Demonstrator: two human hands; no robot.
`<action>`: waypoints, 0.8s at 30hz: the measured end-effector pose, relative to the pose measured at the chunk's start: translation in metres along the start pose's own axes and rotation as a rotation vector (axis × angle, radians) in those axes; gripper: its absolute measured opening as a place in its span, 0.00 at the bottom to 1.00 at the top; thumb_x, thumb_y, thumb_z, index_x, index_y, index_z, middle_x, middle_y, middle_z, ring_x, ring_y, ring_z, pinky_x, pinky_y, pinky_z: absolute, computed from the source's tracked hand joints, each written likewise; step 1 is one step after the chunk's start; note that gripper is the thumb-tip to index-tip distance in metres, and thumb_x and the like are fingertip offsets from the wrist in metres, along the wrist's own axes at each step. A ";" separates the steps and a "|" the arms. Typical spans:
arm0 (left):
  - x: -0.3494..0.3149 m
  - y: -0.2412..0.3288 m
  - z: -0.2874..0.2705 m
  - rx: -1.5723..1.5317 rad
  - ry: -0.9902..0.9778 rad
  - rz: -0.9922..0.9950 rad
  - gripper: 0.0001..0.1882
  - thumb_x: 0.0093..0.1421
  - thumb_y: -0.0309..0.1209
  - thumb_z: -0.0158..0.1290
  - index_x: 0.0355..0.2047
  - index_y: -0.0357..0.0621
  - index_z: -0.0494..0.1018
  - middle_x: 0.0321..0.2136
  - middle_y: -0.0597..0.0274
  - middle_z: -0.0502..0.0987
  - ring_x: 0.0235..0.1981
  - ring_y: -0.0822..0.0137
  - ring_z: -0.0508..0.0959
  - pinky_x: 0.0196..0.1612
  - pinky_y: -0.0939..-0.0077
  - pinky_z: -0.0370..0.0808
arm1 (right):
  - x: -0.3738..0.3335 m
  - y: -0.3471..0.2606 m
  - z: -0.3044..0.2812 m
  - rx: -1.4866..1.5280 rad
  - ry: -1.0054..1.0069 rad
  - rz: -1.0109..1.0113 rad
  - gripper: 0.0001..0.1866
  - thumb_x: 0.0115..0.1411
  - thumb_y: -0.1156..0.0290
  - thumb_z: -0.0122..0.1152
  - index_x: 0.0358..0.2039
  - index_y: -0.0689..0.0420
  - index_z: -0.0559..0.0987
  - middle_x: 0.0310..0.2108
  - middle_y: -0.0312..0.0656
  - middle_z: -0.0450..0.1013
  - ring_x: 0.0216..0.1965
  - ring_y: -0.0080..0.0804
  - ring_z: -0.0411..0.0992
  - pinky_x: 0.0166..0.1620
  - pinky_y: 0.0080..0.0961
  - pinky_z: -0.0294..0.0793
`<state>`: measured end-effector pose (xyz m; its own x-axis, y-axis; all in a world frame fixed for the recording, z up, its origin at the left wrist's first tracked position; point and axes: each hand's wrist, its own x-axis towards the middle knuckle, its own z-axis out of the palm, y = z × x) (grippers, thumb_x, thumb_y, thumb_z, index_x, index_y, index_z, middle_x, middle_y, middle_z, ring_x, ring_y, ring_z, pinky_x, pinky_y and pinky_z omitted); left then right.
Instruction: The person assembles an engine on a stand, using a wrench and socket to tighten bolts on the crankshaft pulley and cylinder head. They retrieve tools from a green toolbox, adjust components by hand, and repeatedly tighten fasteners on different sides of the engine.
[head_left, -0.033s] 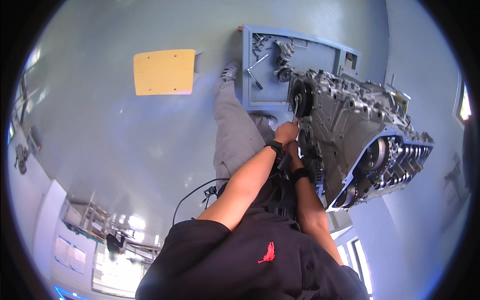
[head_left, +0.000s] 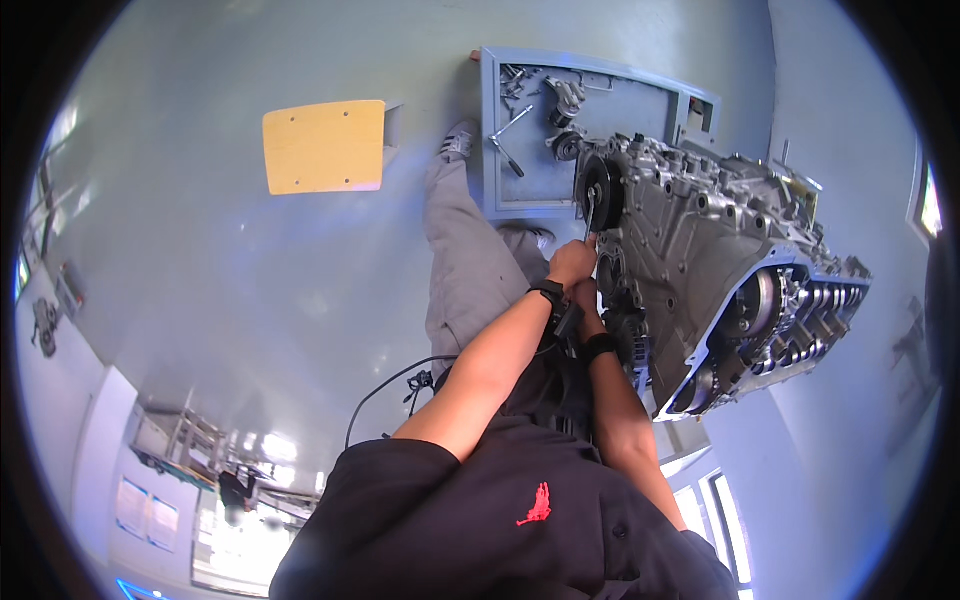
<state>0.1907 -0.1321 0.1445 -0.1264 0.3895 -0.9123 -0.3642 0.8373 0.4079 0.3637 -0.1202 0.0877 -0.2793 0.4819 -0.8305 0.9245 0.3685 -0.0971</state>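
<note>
A long metal wrench (head_left: 590, 213) runs from the hub of a black pulley (head_left: 603, 193) down to my hands. My left hand (head_left: 572, 262) is closed round its handle. Just below and touching it, my right hand (head_left: 586, 296) is also curled about the lower handle, its fingers partly hidden behind the left wrist. The pulley sits on the front of a large grey metal engine (head_left: 675, 225), which stands at my right with a timing chain and a row of cam lobes exposed on its near side.
Beyond the engine is a blue-grey metal tray (head_left: 492, 130) with small bolts, a ratchet handle (head_left: 508, 142) and a metal bracket (head_left: 565, 100) with a small pulley. A yellow board seat (head_left: 323, 147) stands on the floor to the left. A black cable (head_left: 365, 405) hangs by my left side.
The whole view has shifted slightly. Both hands keep their hold on the wrench, which stays at the pulley's hub.
</note>
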 end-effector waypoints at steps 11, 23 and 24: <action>0.046 -0.041 0.020 0.087 0.006 0.302 0.20 0.58 0.38 0.40 0.26 0.30 0.71 0.27 0.37 0.75 0.31 0.46 0.76 0.35 0.58 0.72 | -0.037 -0.085 -0.021 0.414 0.448 0.030 0.16 0.54 0.61 0.51 0.36 0.60 0.73 0.31 0.54 0.73 0.35 0.53 0.71 0.33 0.42 0.70; 0.021 -0.012 0.001 0.296 -0.084 0.178 0.19 0.55 0.31 0.41 0.41 0.27 0.63 0.35 0.35 0.74 0.39 0.43 0.75 0.42 0.57 0.71 | -0.030 -0.072 -0.036 0.192 0.209 0.048 0.18 0.49 0.56 0.59 0.34 0.58 0.75 0.33 0.52 0.74 0.36 0.51 0.72 0.36 0.40 0.72; 0.020 -0.011 -0.001 0.290 -0.083 0.184 0.18 0.55 0.32 0.40 0.39 0.27 0.65 0.34 0.35 0.74 0.38 0.43 0.74 0.41 0.56 0.71 | -0.024 -0.069 -0.034 0.172 0.189 0.111 0.18 0.49 0.56 0.59 0.34 0.58 0.75 0.33 0.52 0.74 0.36 0.51 0.72 0.36 0.40 0.72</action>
<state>0.1916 -0.1341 0.1220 -0.0858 0.5641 -0.8212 -0.0637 0.8195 0.5696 0.2980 -0.1303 0.1327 -0.2024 0.6573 -0.7259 0.9781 0.1729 -0.1161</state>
